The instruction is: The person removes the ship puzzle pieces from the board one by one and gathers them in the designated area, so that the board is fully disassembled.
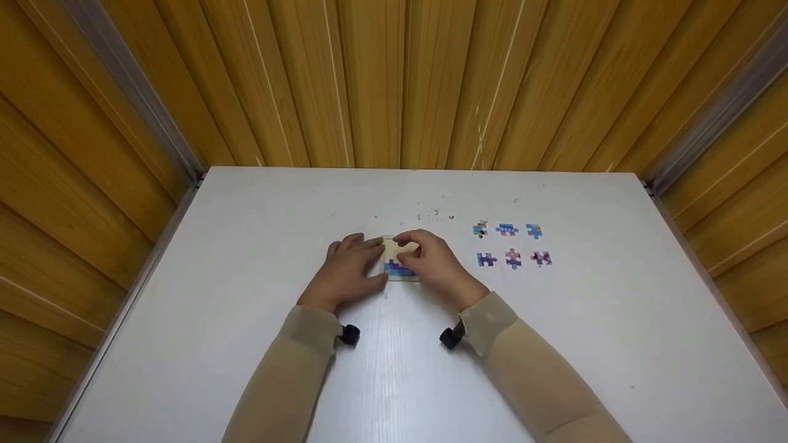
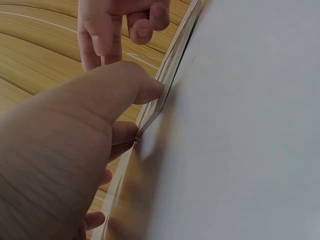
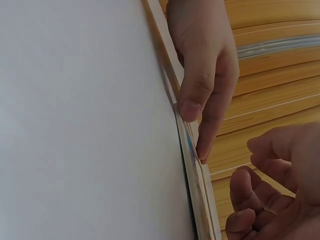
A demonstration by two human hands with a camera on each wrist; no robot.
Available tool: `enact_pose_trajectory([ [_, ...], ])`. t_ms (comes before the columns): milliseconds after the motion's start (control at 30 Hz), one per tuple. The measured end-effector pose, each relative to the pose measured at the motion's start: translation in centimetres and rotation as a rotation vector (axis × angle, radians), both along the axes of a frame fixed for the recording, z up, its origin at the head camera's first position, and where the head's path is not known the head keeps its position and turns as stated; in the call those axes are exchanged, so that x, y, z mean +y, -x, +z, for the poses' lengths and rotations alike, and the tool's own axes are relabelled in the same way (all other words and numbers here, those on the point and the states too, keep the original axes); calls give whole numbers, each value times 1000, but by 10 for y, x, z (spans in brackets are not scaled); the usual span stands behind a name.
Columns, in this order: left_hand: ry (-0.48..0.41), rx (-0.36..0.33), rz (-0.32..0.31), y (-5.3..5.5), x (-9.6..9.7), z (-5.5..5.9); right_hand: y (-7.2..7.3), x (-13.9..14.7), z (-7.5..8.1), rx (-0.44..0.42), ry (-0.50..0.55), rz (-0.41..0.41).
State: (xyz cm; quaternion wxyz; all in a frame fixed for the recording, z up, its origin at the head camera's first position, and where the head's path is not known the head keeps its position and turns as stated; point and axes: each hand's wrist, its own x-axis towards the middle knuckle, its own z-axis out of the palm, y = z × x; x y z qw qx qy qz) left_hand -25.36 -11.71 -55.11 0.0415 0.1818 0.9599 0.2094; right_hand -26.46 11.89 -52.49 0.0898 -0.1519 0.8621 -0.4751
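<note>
A small wooden puzzle tray (image 1: pixel 390 249) lies on the white table, with blue and purple puzzle pieces (image 1: pixel 397 269) fitted along its near side. My left hand (image 1: pixel 349 271) rests at the tray's left side. In the left wrist view its thumb (image 2: pixel 142 87) presses the tray's edge; the right wrist view shows a straight finger lying along the tray. Over the tray's right part hovers my right hand (image 1: pixel 436 264), its fingers loosely bent and thumb apart from the index finger. Nothing shows between those fingers (image 3: pixel 242 185). This hand hides the tray's right side.
To the right of the tray lie two rows of loose jigsaw pieces, among them a purple piece (image 1: pixel 486 259) and a blue piece (image 1: pixel 534 231). Small crumbs (image 1: pixel 436 213) are scattered beyond the tray. Wood-patterned panels (image 1: pixel 369 86) stand behind the table (image 1: pixel 246 215).
</note>
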Motion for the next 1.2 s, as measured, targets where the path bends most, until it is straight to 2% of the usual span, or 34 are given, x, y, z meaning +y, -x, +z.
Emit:
enact_pose_trajectory([
  [433, -28, -22, -1, -3, 1, 3, 0, -4, -13, 77, -165, 46],
  [633, -14, 3, -12, -2, 0, 3, -1, -8, -16, 121, -247, 69],
  [933, -29, 3, -25, -1, -2, 4, -2, -11, -15, 104, -256, 91],
  [1200, -22, -1, -25, -1, -2, 3, 0, -10, -20, 113, -247, 99],
])
